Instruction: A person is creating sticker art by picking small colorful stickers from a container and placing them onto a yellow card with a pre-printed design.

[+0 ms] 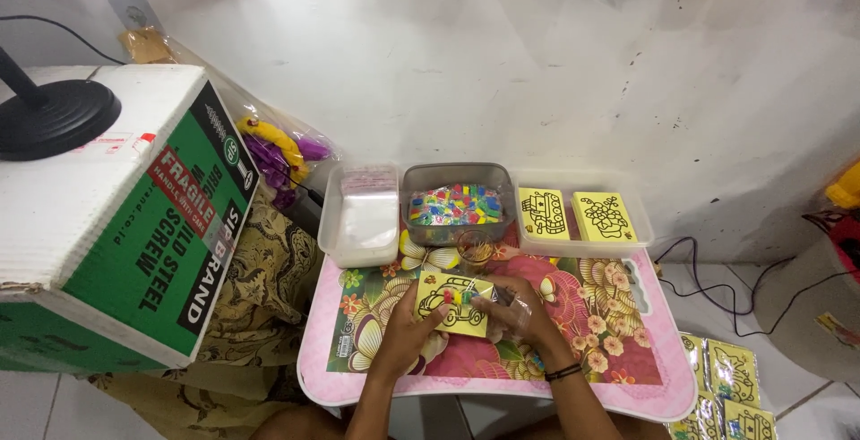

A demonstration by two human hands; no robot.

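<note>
A yellow card with a black line drawing of a car [452, 301] lies over the middle of a small pink floral table [627, 386]. My left hand [408, 325] holds its left edge. My right hand [522, 308] grips its right side together with a thin clear plastic sleeve and small coloured pieces at the card's centre. Just beyond the card stands a small clear cup [473, 248].
Along the table's back: a clear tub of plastic bags [360, 216], a tub of mixed coloured packets [457, 203], a tray of yellow drawing cards [580, 216]. A green-and-white cardboard box [116, 225] stands left. Packed yellow cards [727, 386] lie on the floor at right.
</note>
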